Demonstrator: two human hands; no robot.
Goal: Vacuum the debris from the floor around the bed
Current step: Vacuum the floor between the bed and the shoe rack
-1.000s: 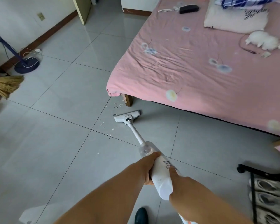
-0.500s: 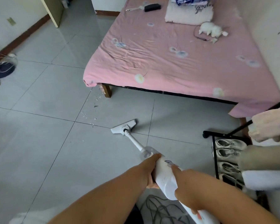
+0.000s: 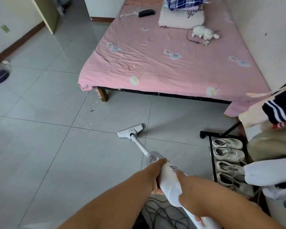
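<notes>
- Soft, even daylight; pale glare on the floor tiles [image 3: 45,52] at upper left.
- Faint shadow under the bed [image 3: 155,63].
- Wide-angle bending at edges; slight overall softness.

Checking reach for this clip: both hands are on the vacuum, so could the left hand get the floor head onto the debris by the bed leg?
Probably yes: bare tiles separate the floor head from the debris.

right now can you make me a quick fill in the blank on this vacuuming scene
1. Both hands grip the white ____.
2. The floor head rests right of the ____ scattered near the bed leg.
3. The bed sheet is ____ in colour.
4. The rack holds pairs of ____.

Missing words: vacuum; debris; pink; shoes
</notes>
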